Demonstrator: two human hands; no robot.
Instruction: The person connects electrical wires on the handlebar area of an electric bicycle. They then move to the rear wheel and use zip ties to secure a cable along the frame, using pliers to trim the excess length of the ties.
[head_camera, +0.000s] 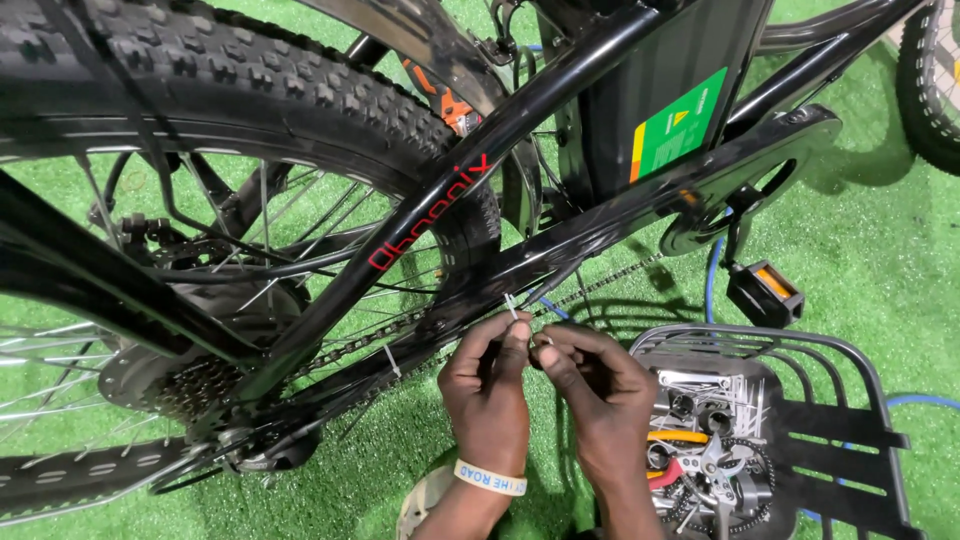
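Green artificial turf (880, 240) lies under a black bicycle frame (440, 215). At six o'clock, a white cable tie (511, 305) on the chainstay is pinched closed between the left hand (490, 395) and right hand (590, 395). Judged best: the tail is pulled straight and snug, clear of the chain (400, 330). A wire basket (800, 430) sits at four o'clock.

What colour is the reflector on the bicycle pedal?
Orange, set in the black pedal. It shows best in the head view, right of the hands.
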